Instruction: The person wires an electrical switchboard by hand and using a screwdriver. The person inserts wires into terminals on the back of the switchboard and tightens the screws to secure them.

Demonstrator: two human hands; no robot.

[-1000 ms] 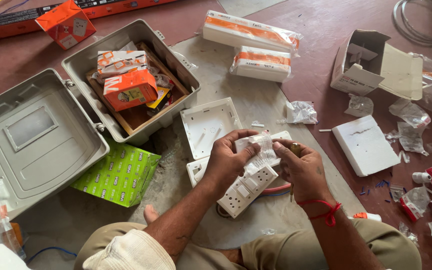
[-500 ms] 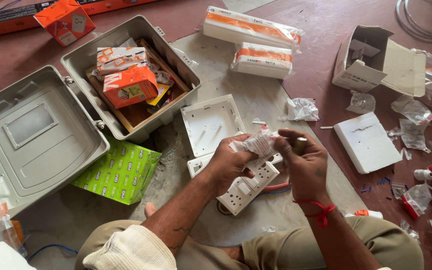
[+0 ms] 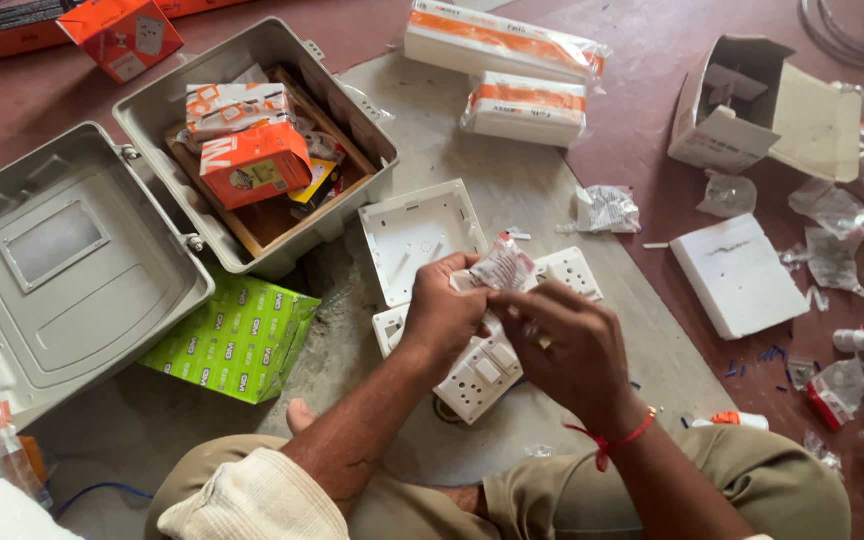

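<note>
My left hand (image 3: 444, 312) pinches a small clear plastic packet (image 3: 502, 268) by its lower edge. My right hand (image 3: 564, 352) meets it from the right, fingertips on the same packet. Both hands hover over a white switch-and-socket plate (image 3: 480, 375) lying on the grey mat (image 3: 512, 190). Another white socket plate (image 3: 572, 272) lies just beyond the hands, partly hidden by the packet. An empty white back box (image 3: 414, 238) sits just above my left hand.
A grey hinged case (image 3: 142, 120) lies open at left, holding orange cartons. A green packet (image 3: 237, 340) lies beside it. Wrapped white boxes (image 3: 502, 45) sit at the back. A white plate (image 3: 737, 275), an open carton (image 3: 737, 105) and several torn plastic wrappers lie at right.
Both hands have shifted slightly toward me and drawn together on the small packet. The view has tilted, so the case and boxes sit higher in frame.
</note>
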